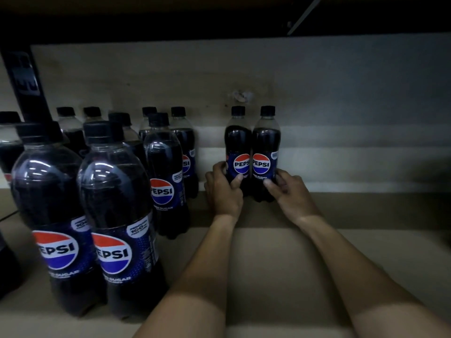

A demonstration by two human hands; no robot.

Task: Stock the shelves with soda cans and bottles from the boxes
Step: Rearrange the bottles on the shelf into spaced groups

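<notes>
Our forearms cross the shelf; left hand curls round the left Pepsi bottle, right hand round the touching right Pepsi bottle; we should seat both upright, labels forward.

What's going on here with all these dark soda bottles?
A person is stocking a shelf. The left hand grips a dark plastic Pepsi bottle with a black cap, and the right hand grips a matching bottle. The two bottles stand upright, side by side and touching, near the pale back wall. More identical bottles stand in rows to the left on the tan shelf board.
</notes>
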